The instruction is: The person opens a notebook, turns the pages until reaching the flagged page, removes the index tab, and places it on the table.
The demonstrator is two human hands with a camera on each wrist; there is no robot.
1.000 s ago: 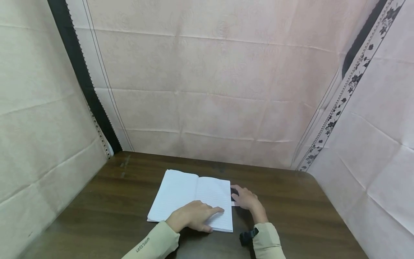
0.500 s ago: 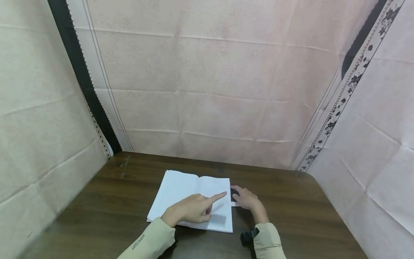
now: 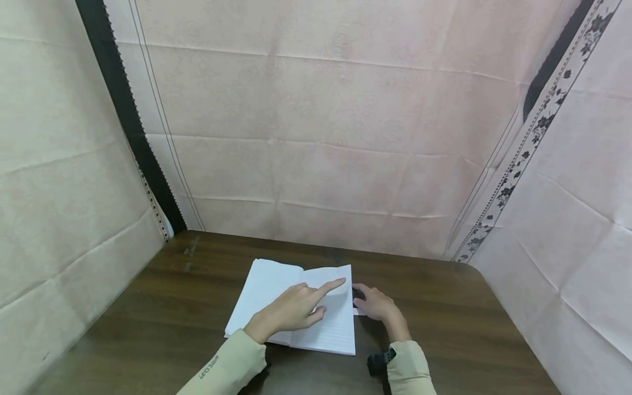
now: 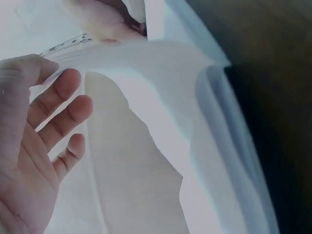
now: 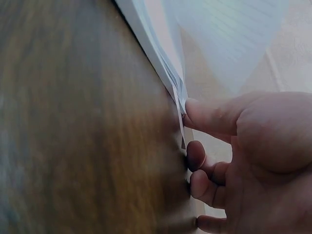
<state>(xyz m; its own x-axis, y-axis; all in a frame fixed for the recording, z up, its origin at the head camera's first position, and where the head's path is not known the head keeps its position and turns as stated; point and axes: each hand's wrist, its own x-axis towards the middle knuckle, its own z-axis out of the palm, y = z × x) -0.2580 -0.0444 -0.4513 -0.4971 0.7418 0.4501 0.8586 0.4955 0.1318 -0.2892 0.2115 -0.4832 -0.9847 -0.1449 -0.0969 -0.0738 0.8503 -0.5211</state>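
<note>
An open notebook [image 3: 331, 337] with lined white pages lies on the table. My left hand [image 3: 291, 310] is over its right page, index finger stretched out toward the upper right corner. In the left wrist view, thumb and finger pinch the edge of a raised page [image 4: 141, 63], which arches over the notebook. My right hand [image 3: 376, 303] is at the notebook's right edge. It pinches a thin flat card [image 3: 359, 311], dark with a pale strip, beside the page edges. In the right wrist view the thumb lies right at the stacked pages [image 5: 163, 53]; part of the card is hidden.
The brown wooden table [image 3: 459, 329] extends around the notebook. Pale cloth walls [image 3: 316, 126] enclose it at the back and on both sides. A small black device [image 3: 377, 363] sits at the right wrist.
My left hand has moved up and away from the notebook's lower right part, bringing the page up with it. The right hand has stayed at the notebook's right edge.
</note>
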